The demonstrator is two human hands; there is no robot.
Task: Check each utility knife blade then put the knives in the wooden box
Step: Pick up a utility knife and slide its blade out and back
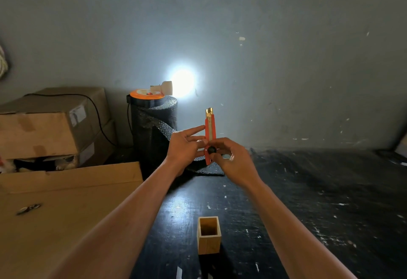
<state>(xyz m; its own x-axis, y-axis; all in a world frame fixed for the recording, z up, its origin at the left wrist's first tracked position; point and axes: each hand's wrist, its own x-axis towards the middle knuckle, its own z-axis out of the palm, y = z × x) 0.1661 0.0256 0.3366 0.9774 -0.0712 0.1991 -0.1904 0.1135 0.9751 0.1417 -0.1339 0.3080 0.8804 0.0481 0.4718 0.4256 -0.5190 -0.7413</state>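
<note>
Orange utility knife (pixel 210 134) is up in the air, held upright in front of the wall, with a short bit of blade (pixel 209 111) poking out the top. Both hands are on it: the left hand (pixel 185 149) pinches the lower body from the left with its index finger stretched up along the handle, and the right hand (pixel 233 159) has its grip closed on the bottom end, thumb right by the black knob (pixel 212 149). Wooden box (pixel 208 234) sits open-topped on the dark counter (pixel 308 201), well below the knife and nearer the camera; can't see anything inside it. Off to the left there are cardboard boxes (pixel 50 122), and a lit lamp (pixel 167 87) sits on a dark roll (pixel 154 124) by the wall.
</note>
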